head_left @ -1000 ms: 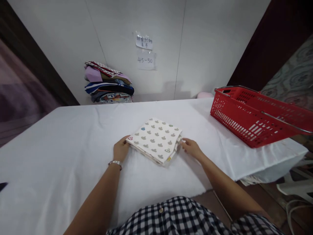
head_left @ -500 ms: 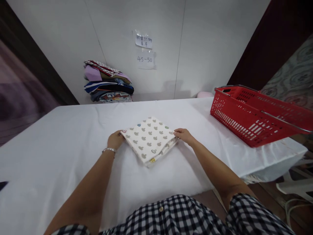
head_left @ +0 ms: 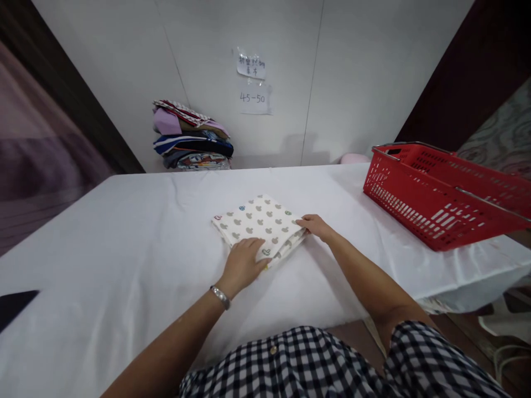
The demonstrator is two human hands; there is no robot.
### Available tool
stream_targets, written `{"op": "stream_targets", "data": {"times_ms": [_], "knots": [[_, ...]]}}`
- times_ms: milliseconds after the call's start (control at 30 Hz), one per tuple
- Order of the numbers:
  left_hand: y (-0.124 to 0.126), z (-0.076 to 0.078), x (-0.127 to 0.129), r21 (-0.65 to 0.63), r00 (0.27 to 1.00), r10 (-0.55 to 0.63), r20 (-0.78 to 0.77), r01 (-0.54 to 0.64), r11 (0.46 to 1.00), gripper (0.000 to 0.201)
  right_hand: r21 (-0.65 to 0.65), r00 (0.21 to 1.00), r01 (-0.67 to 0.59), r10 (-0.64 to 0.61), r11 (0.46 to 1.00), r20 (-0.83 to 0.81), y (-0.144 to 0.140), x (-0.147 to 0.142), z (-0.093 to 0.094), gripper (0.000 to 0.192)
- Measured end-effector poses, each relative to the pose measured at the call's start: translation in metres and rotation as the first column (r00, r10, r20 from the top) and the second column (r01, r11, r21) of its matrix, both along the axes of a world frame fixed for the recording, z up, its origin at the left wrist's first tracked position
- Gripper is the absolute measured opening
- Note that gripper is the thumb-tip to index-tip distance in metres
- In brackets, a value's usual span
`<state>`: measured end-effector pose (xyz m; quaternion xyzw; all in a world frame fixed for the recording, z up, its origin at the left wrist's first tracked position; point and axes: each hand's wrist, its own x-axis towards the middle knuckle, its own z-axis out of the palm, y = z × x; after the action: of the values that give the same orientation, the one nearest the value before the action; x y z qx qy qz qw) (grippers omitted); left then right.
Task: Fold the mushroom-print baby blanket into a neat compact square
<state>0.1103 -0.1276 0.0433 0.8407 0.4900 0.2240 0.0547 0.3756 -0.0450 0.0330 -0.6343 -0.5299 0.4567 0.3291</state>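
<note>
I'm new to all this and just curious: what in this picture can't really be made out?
- Paper notes on the wall, head view: upper writing too small to read.
- Red basket: right end cut off by the frame edge; inside hidden by its wall.
- Folded cloth: near corner covered by the left hand.
- Pink object: mostly behind the table.

Place: a clothes-folding workroom, like the back room of a laundry or garment shop.
Work surface: a wide counter [head_left: 124,232] covered with a plain white sheet.
Stock: a stack of folded clothes [head_left: 193,138] in mixed colours against the back wall.
Labels: two handwritten paper notes [head_left: 254,83] taped to the white wall panel, one reading 45-50.
Container: a red plastic shopping basket [head_left: 440,193] with metal handles on the counter's right end.
</note>
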Motion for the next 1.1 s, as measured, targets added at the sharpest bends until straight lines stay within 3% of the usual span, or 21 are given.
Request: {"op": "stream_targets", "data": {"times_ms": [100,200,400,567,667,767,900,967,1033,1100], "knots": [[-0.009,-0.009,-0.001,0.001,0.996,-0.042,-0.075,0.042,0.999,0.019,-0.007,0.999,-0.008,0.008,1.0,-0.033,-0.004,0.003,-0.006,0.025],[-0.013,-0.01,-0.005,0.029,0.994,-0.059,-0.093,0.062,0.998,0.017,-0.049,0.999,-0.026,0.028,0.998,0.032,-0.007,0.006,-0.01,0.025],[-0.018,-0.007,0.0,0.04,0.985,-0.053,-0.165,0.061,0.997,0.011,0.051,0.985,-0.034,0.025,0.998,0.173,-0.007,0.006,-0.013,0.024],[-0.029,-0.012,0.002,0.054,0.989,-0.079,-0.129,0.086,0.995,0.019,0.06,0.929,-0.102,0.074,0.993,0.363,-0.003,0.006,-0.017,0.024],[-0.038,-0.017,0.007,0.068,0.991,-0.064,-0.117,0.072,0.995,0.033,0.068,0.932,-0.164,0.132,0.984,0.336,0.003,0.008,-0.016,0.027],[-0.038,-0.019,0.005,0.072,0.985,-0.054,-0.163,0.067,0.995,0.03,0.04,0.947,-0.158,0.14,0.987,0.29,0.003,0.007,-0.015,0.037],[-0.018,-0.015,-0.042,0.079,0.974,0.003,-0.228,0.015,0.997,0.027,-0.038,0.97,-0.156,0.16,0.987,0.184,-0.034,-0.016,-0.018,0.072],[-0.003,-0.012,-0.083,0.098,0.956,0.123,-0.266,-0.1,0.99,0.031,-0.031,0.968,-0.248,0.249,0.968,0.033,-0.067,-0.037,-0.023,0.087],[0.009,-0.009,-0.121,0.12,0.906,0.295,-0.304,-0.271,0.955,0.033,0.016,0.918,-0.354,0.351,0.935,-0.183,-0.096,-0.057,-0.03,0.097],[0.014,-0.006,-0.143,0.142,0.878,0.385,-0.284,-0.359,0.923,0.034,0.056,0.891,-0.335,0.336,0.941,-0.305,-0.112,-0.068,-0.036,0.093]]}}
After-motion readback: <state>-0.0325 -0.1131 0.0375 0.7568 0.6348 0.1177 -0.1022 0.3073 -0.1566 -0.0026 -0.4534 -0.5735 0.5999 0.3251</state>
